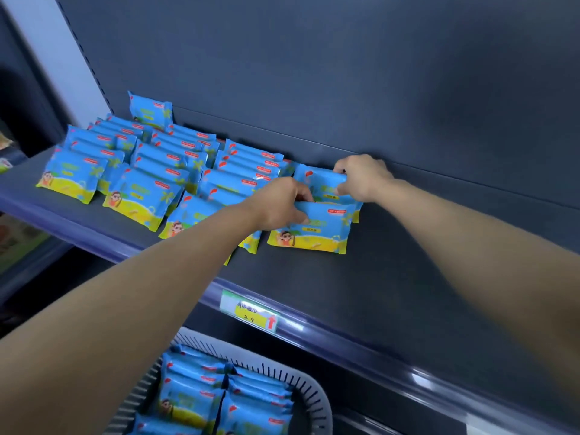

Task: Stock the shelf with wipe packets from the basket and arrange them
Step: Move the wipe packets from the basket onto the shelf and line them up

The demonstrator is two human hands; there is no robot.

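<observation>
Blue and yellow wipe packets stand in leaning rows on the dark shelf, filling its left half. In the newest row on the right, my left hand grips the top edge of the front packet. My right hand pinches the top of the packet behind it, close to the back panel. Below the shelf, a grey slotted basket holds several more packets.
The shelf's right half is bare dark surface. A price tag sits on the shelf's front rail. The dark back panel rises behind the rows. Other goods show blurred at the far left edge.
</observation>
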